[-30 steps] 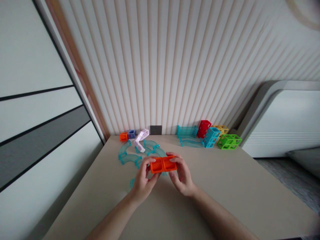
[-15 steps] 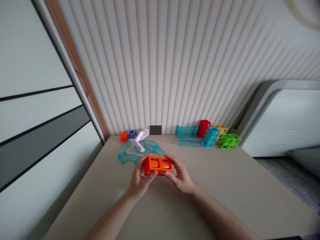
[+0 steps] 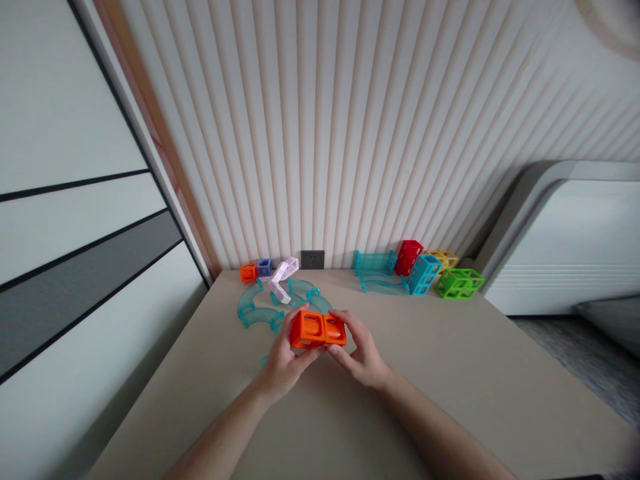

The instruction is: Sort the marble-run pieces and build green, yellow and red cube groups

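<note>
Two orange cube frames joined side by side form an orange block [image 3: 319, 329], held above the table in front of me. My left hand [image 3: 287, 357] grips its left end, thumb along the lower edge and fingers behind. On the right end, my right hand [image 3: 361, 352] closes with the thumb below and the fingers over the top. Just behind the hands lie curved translucent teal track pieces [image 3: 261, 314], partly hidden by my left hand. A pale lilac angled tube [image 3: 281, 279] rests over them.
At the back left stand a small orange cube [image 3: 249, 273] and a blue-violet cube [image 3: 264, 267]. Straight teal tracks [image 3: 376, 264] lie by the wall, beside red [image 3: 409, 257], blue [image 3: 423, 274], yellow [image 3: 446, 259] and green [image 3: 459, 283] block frames. A dark socket [image 3: 313, 259] is on the wall.
The orange block has tilted slightly in my hands. My left thumb has slid to the right along its lower edge, closer to the right thumb.
</note>
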Available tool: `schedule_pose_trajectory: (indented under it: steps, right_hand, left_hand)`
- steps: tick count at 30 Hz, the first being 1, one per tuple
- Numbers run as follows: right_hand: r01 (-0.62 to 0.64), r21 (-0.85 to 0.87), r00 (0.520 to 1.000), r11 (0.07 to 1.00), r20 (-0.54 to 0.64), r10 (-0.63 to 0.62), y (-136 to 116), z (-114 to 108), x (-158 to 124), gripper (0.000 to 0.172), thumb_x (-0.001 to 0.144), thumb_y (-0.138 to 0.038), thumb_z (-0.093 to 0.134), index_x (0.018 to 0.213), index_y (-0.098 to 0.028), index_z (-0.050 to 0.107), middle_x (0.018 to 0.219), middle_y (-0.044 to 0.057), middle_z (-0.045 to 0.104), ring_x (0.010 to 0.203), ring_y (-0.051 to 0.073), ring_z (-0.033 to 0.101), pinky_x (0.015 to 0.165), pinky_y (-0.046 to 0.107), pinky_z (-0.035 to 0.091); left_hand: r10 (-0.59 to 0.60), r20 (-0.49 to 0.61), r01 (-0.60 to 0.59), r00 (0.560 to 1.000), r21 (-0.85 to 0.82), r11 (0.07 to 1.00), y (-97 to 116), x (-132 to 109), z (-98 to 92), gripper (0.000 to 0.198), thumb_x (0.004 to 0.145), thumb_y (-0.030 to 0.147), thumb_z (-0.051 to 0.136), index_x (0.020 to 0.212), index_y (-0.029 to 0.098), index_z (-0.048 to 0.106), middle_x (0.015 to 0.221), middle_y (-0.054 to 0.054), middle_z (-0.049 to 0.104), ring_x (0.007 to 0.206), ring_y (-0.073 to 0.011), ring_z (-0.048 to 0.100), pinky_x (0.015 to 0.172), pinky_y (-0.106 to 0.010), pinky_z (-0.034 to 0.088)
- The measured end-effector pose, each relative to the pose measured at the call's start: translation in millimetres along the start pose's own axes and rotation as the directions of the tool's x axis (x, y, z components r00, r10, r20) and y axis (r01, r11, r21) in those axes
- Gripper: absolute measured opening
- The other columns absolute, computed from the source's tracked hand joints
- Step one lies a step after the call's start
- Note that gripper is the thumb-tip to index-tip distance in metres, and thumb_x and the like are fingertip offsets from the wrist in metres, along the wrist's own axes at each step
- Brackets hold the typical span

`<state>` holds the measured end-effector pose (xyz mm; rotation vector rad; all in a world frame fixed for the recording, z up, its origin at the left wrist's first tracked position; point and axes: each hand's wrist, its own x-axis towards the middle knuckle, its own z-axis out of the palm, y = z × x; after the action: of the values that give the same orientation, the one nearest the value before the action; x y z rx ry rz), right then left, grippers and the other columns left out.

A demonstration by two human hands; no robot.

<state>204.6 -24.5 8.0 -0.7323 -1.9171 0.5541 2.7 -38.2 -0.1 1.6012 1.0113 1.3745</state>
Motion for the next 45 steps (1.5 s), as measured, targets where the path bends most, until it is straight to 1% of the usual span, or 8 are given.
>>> schedule_pose_trajectory:
  steps: [5, 17, 22, 26, 29, 37, 42, 45]
  right_hand:
    - [0.064, 0.008, 0.998, 0.998, 0.028, -0.064, -6, -3, 4, 0.048, 0.095, -0.038, 0.062, 0.139, -0.024, 0.052, 0.119, 0.014, 0.064, 0.106, 0.027, 0.064, 0.091, 0.042, 0.054]
    - [0.058, 0.011, 0.994, 0.998, 0.092, -0.059, -8, -4, 5, 0.045, 0.098, -0.044, 0.055, 0.137, -0.022, 0.049, 0.116, 0.015, 0.061, 0.103, 0.028, 0.063, 0.089, 0.042, 0.055]
    - [0.064, 0.003, 0.996, 0.998, 0.063, -0.064, -10, -1, 4, 0.046, 0.1, -0.05, 0.049, 0.137, -0.022, 0.048, 0.117, 0.015, 0.059, 0.103, 0.028, 0.061, 0.089, 0.042, 0.054]
    - [0.069, -0.014, 0.998, 0.998, -0.008, -0.069, -10, 1, 3, 0.045, 0.101, -0.051, 0.047, 0.135, -0.022, 0.048, 0.116, 0.015, 0.059, 0.104, 0.029, 0.06, 0.089, 0.043, 0.053]
    - [0.08, -0.031, 0.997, 0.996, 0.005, -0.08, -10, 0, 2, 0.044, 0.1, -0.049, 0.049, 0.135, -0.022, 0.047, 0.116, 0.015, 0.059, 0.103, 0.029, 0.061, 0.089, 0.043, 0.054]
    - [0.109, -0.047, 0.993, 0.993, 0.046, -0.107, -7, -1, -2, 0.048, 0.099, -0.041, 0.054, 0.143, -0.024, 0.041, 0.121, 0.016, 0.057, 0.109, 0.029, 0.06, 0.092, 0.044, 0.055]
    - [0.164, -0.117, 0.984, 0.979, 0.095, -0.153, 0, -5, -1, 0.06, 0.096, -0.039, 0.06, 0.15, -0.024, 0.037, 0.126, 0.017, 0.057, 0.113, 0.03, 0.06, 0.093, 0.045, 0.055]
    - [0.168, -0.2, 0.986, 0.965, 0.018, -0.168, 4, -4, -1, 0.056, 0.095, -0.038, 0.062, 0.146, -0.026, 0.042, 0.12, 0.016, 0.061, 0.107, 0.03, 0.062, 0.089, 0.045, 0.056]
  left_hand:
    - [-0.005, 0.042, 0.002, 0.999, 0.074, 0.997, -5, -3, 1.2, 0.065, 0.082, 0.046, 0.076, 0.138, 0.026, 0.049, 0.142, -0.013, 0.056, 0.135, -0.03, 0.054, 0.113, -0.046, 0.043]
    - [0.097, 0.065, -0.105, 0.993, 0.135, 0.985, -14, 0, -9.1, 0.065, 0.082, 0.04, 0.077, 0.14, 0.027, 0.051, 0.14, -0.014, 0.059, 0.13, -0.03, 0.058, 0.109, -0.047, 0.047]
    - [0.033, 0.042, -0.037, 0.999, 0.1, 0.994, -16, 0, -7.3, 0.075, 0.077, 0.042, 0.082, 0.143, 0.028, 0.048, 0.142, -0.013, 0.057, 0.131, -0.0308, 0.057, 0.11, -0.047, 0.046]
    - [-0.054, 0.053, 0.058, 0.997, -0.088, 0.994, -7, 0, -1.1, 0.082, 0.079, 0.042, 0.08, 0.148, 0.029, 0.039, 0.136, -0.011, 0.061, 0.121, -0.0279, 0.064, 0.102, -0.043, 0.053]
    - [-0.105, 0.051, 0.11, 0.993, -0.115, 0.987, 1, 2, -2.2, 0.077, 0.074, 0.043, 0.084, 0.141, 0.026, 0.049, 0.131, -0.011, 0.065, 0.115, -0.029, 0.067, 0.1, -0.044, 0.054]
    - [-0.02, 0.051, 0.022, 0.999, -0.031, 0.999, 8, 6, -10.4, 0.055, 0.071, 0.037, 0.086, 0.12, 0.022, 0.065, 0.122, -0.011, 0.071, 0.111, -0.03, 0.069, 0.098, -0.046, 0.056]
    - [-0.069, 0.089, 0.074, 0.994, -0.049, 0.996, 5, 7, -8.8, 0.068, 0.072, 0.035, 0.086, 0.133, 0.024, 0.059, 0.132, -0.013, 0.067, 0.116, -0.0304, 0.068, 0.102, -0.048, 0.053]
    - [-0.074, 0.158, 0.088, 0.985, -0.083, 0.993, 7, 18, -17.6, 0.072, 0.073, 0.034, 0.085, 0.138, 0.025, 0.056, 0.136, -0.014, 0.065, 0.121, -0.0307, 0.065, 0.105, -0.047, 0.051]
